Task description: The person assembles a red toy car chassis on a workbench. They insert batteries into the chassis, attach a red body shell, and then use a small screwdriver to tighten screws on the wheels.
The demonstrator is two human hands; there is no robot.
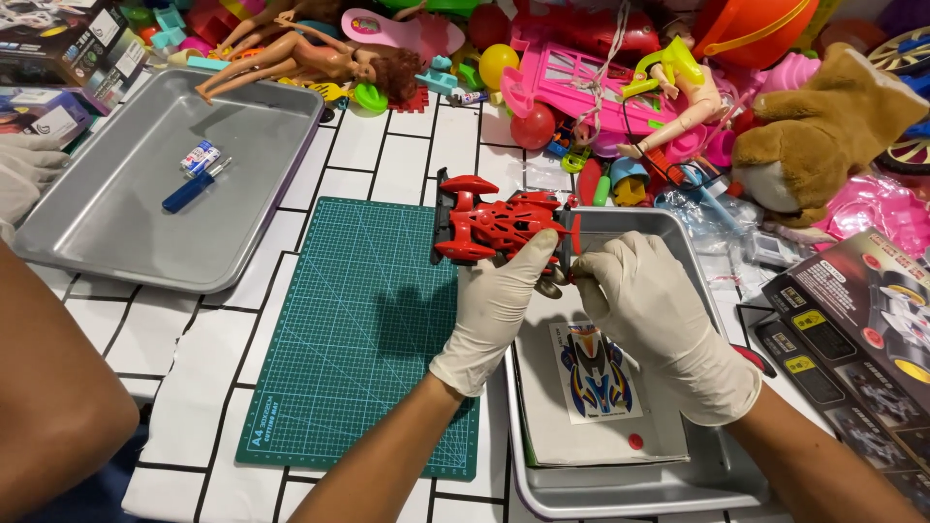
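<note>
Two gloved hands on one red toy car [494,225], that's the picture. Left hand [496,308] is wrapped under the car's near side, fingers [528,254] curled up onto the body, holding it firmly. Right hand [651,312] pinches in tight at the car's right end, fingertips [584,272] closed on something small there, too hidden for me to name. The car sits off the table in my grip, lying crosswise, over the far left corner of the near tray [620,484], right where it meets the green cutting mat [354,329].

Below my hands, inside that tray, lies a white sheet with a blue and yellow car sticker [599,373] on it. The mat stretches out to the left of it on the white tiled table [407,145].

Further left, a second metal tray [87,232] holds a blue tool [189,192] and a small tube [201,157] just beside it. Another person's forearm [48,387] fills the left edge, with a gloved hand [24,174] at that tray's rim.

Along the back, a heap of toys: a doll [310,53] lying on its side, a pink toy carriage [572,82], a yellow ball [497,63], a brown plush animal [823,126]. Dark printed boxes [862,310] sit at my right.
</note>
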